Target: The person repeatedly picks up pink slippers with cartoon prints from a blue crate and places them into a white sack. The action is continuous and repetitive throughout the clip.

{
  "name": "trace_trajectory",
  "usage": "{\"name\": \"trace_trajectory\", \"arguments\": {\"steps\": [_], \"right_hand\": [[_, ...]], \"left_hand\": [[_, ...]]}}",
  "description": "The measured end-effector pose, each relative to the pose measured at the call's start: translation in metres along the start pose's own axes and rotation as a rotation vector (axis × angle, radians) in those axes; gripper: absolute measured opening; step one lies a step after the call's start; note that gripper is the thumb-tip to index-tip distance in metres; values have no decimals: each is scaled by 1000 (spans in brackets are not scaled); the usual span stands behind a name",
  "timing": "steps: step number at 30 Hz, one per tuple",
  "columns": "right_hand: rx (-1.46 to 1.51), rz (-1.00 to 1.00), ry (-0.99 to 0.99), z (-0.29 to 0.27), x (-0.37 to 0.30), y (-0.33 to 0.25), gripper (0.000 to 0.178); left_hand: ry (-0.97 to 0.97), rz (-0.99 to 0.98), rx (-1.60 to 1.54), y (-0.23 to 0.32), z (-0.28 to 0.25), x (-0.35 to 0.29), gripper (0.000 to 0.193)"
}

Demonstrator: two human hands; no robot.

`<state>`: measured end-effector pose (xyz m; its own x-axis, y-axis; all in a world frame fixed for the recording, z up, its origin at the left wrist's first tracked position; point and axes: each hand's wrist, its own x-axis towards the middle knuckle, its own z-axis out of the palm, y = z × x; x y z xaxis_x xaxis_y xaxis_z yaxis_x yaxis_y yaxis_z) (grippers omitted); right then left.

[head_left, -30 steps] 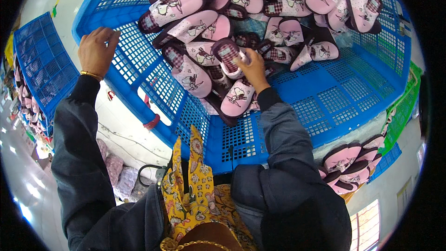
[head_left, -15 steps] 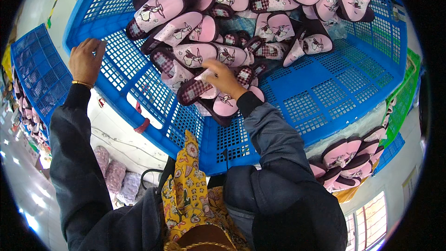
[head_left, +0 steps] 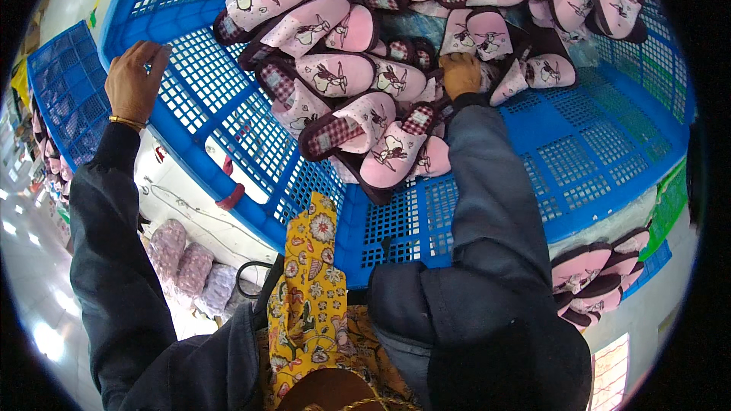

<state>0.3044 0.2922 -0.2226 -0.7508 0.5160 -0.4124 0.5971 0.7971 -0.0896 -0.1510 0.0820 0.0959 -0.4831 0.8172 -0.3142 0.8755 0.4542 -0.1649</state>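
My right hand (head_left: pixel 461 76) reaches into a large blue perforated plastic basket (head_left: pixel 335 232). Its fingers are curled down on a slipper in the heap, most of it hidden beneath the hand. Just beyond the fingertips lies a pink slipper (head_left: pixel 489 35) with a printed animal figure. Nearer to me, a slipper with a checked insole (head_left: pixel 335 135) rests beside another pink slipper (head_left: pixel 391 156). At the basket's left rim is my left hand (head_left: pixel 135 84), a gold-coloured bracelet at the wrist. Its fingers are bent over the rim, the thumb inside.
More pink slippers (head_left: pixel 582 274) are stacked outside the basket at lower right, near a green crate (head_left: pixel 668 199). Another blue crate (head_left: pixel 68 91) stands at far left. Several patterned bundles (head_left: pixel 195 268) lie below the left rim. A yellow floral cloth (head_left: pixel 311 274) hangs before me.
My right hand has let go of the near slipper with the checked insole and moved right and farther into the heap. My left hand stays at the rim. The whole view has shifted slightly.
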Motion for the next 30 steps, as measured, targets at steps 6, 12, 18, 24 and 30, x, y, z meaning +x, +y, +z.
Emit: {"name": "trace_trajectory", "arguments": {"steps": [6, 12, 18, 24, 30], "right_hand": [[240, 201, -8, -59, -84, 50, 30], [889, 709, 127, -57, -138, 99, 33], [1624, 911, 69, -70, -145, 31, 41], [2010, 1057, 4, -107, -135, -61, 30], [2139, 822, -147, -128, -113, -157, 35]], "left_hand": [[76, 45, -16, -3, 2, 0, 21], [16, 6, -17, 0, -2, 3, 21], [88, 40, -46, -5, 4, 1, 21], [95, 70, -59, -6, 3, -1, 25], [79, 29, -55, -6, 3, -1, 24]]}}
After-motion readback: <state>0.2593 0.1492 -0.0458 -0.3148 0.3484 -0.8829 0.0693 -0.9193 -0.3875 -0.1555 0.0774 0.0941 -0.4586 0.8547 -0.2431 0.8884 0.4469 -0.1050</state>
